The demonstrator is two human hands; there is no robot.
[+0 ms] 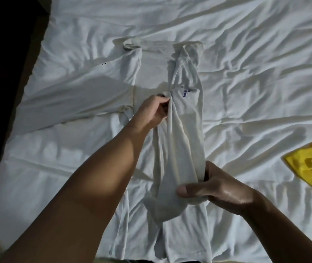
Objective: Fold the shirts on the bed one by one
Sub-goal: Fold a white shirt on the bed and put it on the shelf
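White shirt [182, 145]: spread lengthwise at the centre of the bed [255, 76], neck end far from the camera, hem end near. One sleeve stretched flat to the left across the sheet. Right-hand side of the body lifted and gathered into a long narrow band, raised off the bed between the two hands.

Markings: small blue print [184, 93] on the gathered band, just beyond the left hand; only a few letters showing, something like "EPI", the rest lost in a crease and not legible. Three tiny dark dots [103, 63] in a row on the white cloth at the left, meaning unclear.

Left hand [153, 111]: arm extended forward, fingers curled round the bunched fabric at the middle of the band.

Right hand [214, 188]: nearer the camera, thumb on top and fingers beneath, pinching the lower end of the same band; loose fabric hanging below the grip.

Bed: white sheet, heavily wrinkled.

Yellow cloth [310, 168]: crumpled at the right edge, well apart from the white shirt; kind of garment not discernible.
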